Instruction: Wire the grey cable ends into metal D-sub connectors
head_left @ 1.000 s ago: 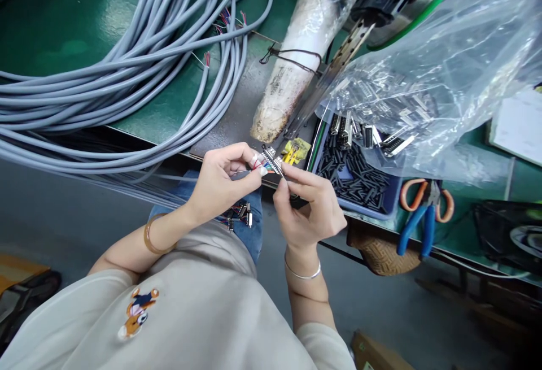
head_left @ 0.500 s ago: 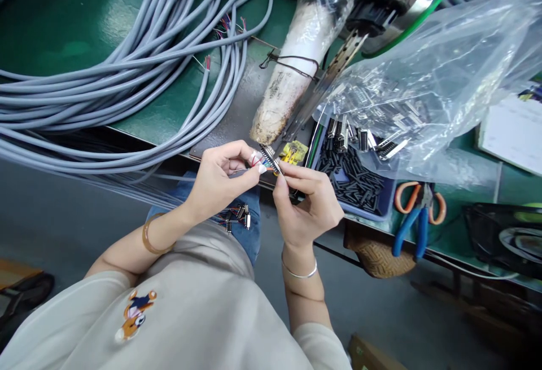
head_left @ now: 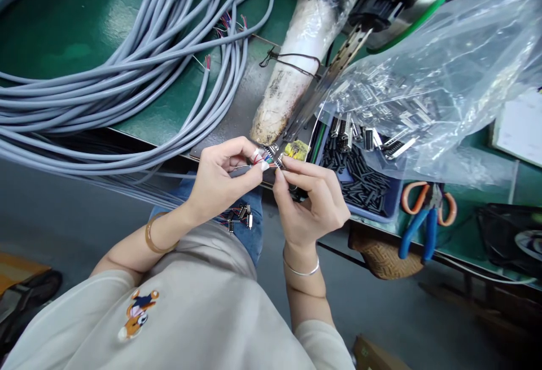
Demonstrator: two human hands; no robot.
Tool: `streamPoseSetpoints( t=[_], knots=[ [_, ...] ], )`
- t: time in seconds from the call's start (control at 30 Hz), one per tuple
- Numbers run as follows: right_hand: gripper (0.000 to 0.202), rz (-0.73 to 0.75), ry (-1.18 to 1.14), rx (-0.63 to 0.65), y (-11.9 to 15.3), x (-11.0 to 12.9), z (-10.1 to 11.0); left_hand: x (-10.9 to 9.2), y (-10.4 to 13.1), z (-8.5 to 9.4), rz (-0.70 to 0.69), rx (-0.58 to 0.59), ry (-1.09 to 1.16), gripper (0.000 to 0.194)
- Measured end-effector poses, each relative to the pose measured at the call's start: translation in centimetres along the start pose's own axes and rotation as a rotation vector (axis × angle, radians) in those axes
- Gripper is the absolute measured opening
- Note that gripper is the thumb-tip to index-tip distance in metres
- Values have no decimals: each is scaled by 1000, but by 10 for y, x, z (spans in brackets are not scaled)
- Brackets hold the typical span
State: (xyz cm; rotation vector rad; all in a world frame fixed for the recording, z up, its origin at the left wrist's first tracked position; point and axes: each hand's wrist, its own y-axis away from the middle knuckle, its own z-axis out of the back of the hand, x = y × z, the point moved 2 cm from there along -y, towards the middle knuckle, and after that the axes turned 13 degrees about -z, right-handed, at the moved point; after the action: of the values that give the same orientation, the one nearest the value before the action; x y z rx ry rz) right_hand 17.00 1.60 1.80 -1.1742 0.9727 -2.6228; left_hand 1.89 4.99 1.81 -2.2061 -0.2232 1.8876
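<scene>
Between thumb and index finger, my left hand point(head_left: 226, 175) pinches a cable end with thin coloured wires point(head_left: 267, 158) fanning out. A small metal connector point(head_left: 278, 157) is at the wire tips, held by the fingertips of my right hand point(head_left: 311, 197). Both hands nearly meet at the bench edge, just below the tip of a white wrapped tube point(head_left: 277, 99). A soldering iron's metal shaft point(head_left: 339, 65) slants down beside the tube. Yellow sponge point(head_left: 296, 149) lies just behind my right fingers.
Grey cables point(head_left: 127, 76) cover the left of the green bench. To the right are a blue tray point(head_left: 392, 203) of black sleeves, a clear plastic bag point(head_left: 466, 59) of connectors and blue-orange pliers point(head_left: 423, 217). Finished-looking connectors point(head_left: 243, 216) hang over my lap.
The connector has turned slightly between my fingers, showing its pins differently. My right hand has shifted a little to the right. The view has moved slightly.
</scene>
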Motion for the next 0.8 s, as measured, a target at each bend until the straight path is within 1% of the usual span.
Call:
streamPoseSetpoints(
  t=[0.23,0.37,0.43,0.57,0.63,0.8],
  knots=[
    [20,90,90,18,8,-2,1,5,-1,3,124,43,57,14],
    [21,115,87,8,10,-3,2,3,-1,2,137,47,88,14],
    [21,77,59,-3,9,-3,3,3,0,2,147,44,105,14],
    [18,-92,-64,16,6,-3,3,4,2,2,195,33,146,18],
    [18,-108,-84,28,6,-2,2,4,2,2,192,18,151,18],
    [19,-7,10,7,8,0,1,2,4,0,91,-12,55,11]
  ],
)
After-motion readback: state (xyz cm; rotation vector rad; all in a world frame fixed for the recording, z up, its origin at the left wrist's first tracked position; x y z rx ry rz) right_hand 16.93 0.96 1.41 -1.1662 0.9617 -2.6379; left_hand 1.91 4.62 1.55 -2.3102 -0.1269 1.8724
